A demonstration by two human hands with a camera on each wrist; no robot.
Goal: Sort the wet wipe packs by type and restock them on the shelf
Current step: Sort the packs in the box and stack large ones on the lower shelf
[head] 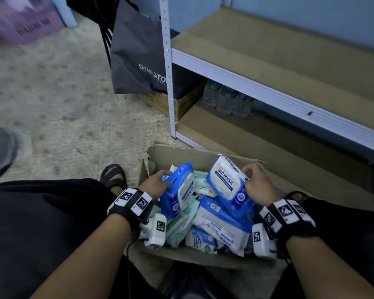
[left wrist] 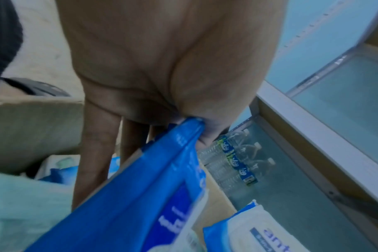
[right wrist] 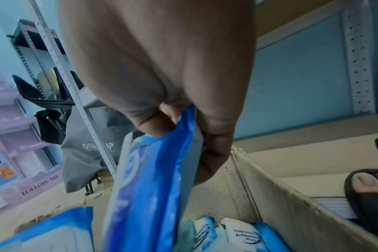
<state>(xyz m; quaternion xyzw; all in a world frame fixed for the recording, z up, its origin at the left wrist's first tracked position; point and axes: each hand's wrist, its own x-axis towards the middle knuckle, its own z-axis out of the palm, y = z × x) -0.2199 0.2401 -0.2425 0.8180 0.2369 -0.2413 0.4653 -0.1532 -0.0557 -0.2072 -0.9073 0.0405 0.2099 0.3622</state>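
Note:
An open cardboard box [head: 151, 157] on the floor between my legs holds several wet wipe packs, blue-and-white ones and pale green ones [head: 181, 225]. My left hand [head: 154, 185] grips one blue antabax pack [head: 177, 190] by its left edge, seen close in the left wrist view [left wrist: 140, 196] under the thumb. My right hand [head: 257, 183] holds a second blue antabax pack [head: 227, 180] by its right edge, pinched between thumb and fingers [right wrist: 214, 141] in the right wrist view [right wrist: 149, 187]. Both packs are lifted above the pile. The metal shelf [head: 246, 78] stands ahead on the right.
The shelf boards [head: 268, 46] are lined with cardboard. Water bottles [head: 225, 100] and a small carton [head: 171, 104] sit on the bottom level. A grey bag [head: 138, 55] hangs at the shelf post. My sandalled feet [head: 115, 175] flank the box. A purple crate [head: 24, 20] stands far left.

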